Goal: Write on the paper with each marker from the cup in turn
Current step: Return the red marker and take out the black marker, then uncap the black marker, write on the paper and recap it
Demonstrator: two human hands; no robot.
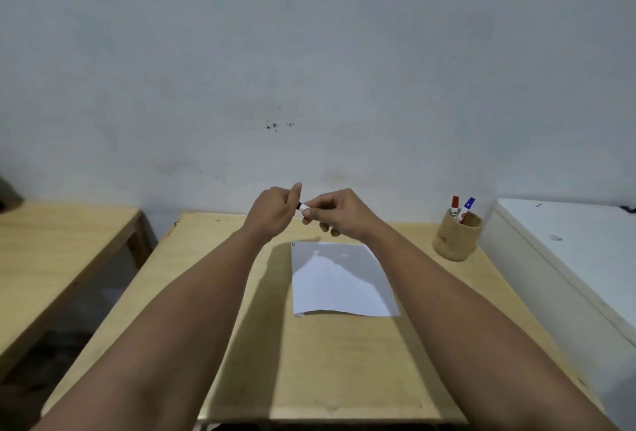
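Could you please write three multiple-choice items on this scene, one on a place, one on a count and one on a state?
1. Where does the cup stand on the table?
A. far right corner
B. near left corner
C. on the paper

2. How many markers stand in the cup?
A. none
B. two
C. five

3. What are the hands doing?
A. lying flat on the paper
B. together holding a marker in the air
C. lifting the cup

Answers:
1. A: the cup is beyond and right of the paper.
2. B: a red-capped marker and a blue-capped marker stick out.
3. B: the left hand and right hand meet on the held marker above the table.
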